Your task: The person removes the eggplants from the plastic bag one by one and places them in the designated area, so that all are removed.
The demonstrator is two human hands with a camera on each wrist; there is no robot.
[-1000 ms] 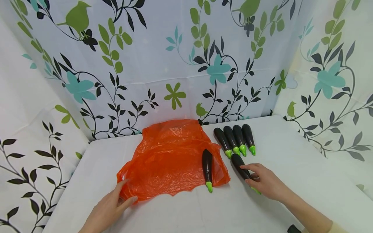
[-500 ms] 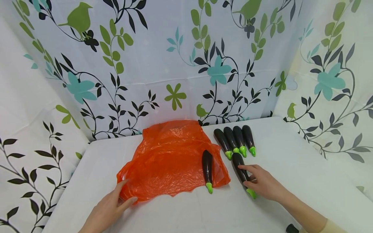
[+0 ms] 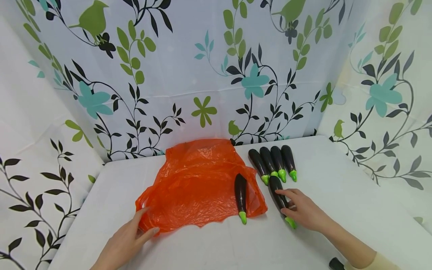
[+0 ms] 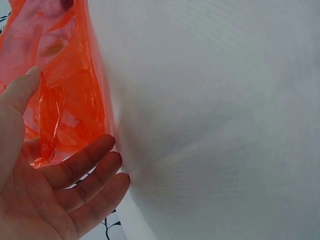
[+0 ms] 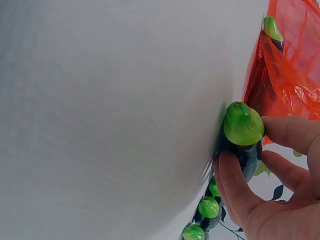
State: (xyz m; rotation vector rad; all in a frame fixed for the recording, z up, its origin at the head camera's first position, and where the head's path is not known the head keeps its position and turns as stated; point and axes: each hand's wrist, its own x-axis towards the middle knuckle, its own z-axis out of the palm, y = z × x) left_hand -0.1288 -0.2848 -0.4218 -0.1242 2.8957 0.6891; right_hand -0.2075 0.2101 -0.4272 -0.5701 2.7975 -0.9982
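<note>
An orange plastic bag (image 3: 197,183) lies flat on the white table (image 3: 216,247). My left hand (image 3: 148,221) rests at its near left corner, the bag's edge (image 4: 55,135) lying loosely between thumb and straight fingers (image 4: 85,160). One dark eggplant with a green tip (image 3: 240,197) lies on the bag's right side. My right hand (image 3: 283,202) grips another eggplant (image 3: 276,186) on the table just right of the bag. In the right wrist view thumb and fingers (image 5: 235,185) curl round it below its green tip (image 5: 243,125).
Several more eggplants (image 3: 273,163) lie side by side behind the right hand, green tips toward me. Leaf-patterned curtains (image 3: 202,75) close off the back and both sides. A black device (image 3: 335,263) shows at the right wrist.
The right hand has swung the gripped eggplant's green tip slightly left, so the tip now shows beside the hand. The left hand and the bag have stayed put.
</note>
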